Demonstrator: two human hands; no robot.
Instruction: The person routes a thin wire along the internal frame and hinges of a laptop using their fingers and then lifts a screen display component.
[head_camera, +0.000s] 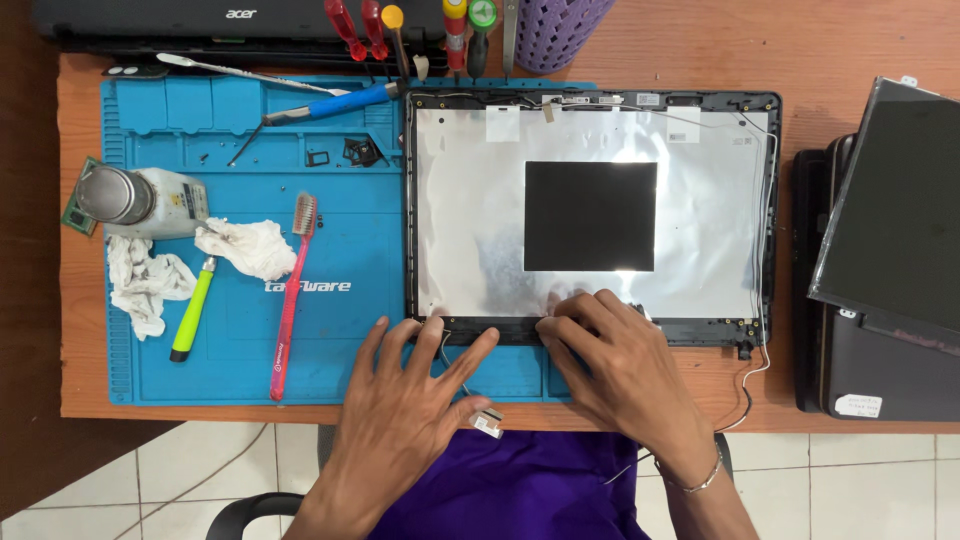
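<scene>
A laptop lid shell (760, 200) lies open-side up on the wooden table, lined with silver foil and bearing a black square patch (590, 215) in the middle. My left hand (415, 385) rests with spread fingers on the shell's near bottom edge. My right hand (610, 355) presses its fingertips on the same black bottom strip, just to the right. A thin cable with a small connector (487, 422) trails from under my left hand toward the table edge.
A blue work mat (340, 330) holds a red toothbrush (292, 300), a green-handled tool (192, 315), white tissues (245, 247), a metal-capped bottle (140, 198) and a blue-handled screwdriver (330, 103). A removed screen panel (890, 220) leans on a laptop at right. Screwdrivers stand at the back.
</scene>
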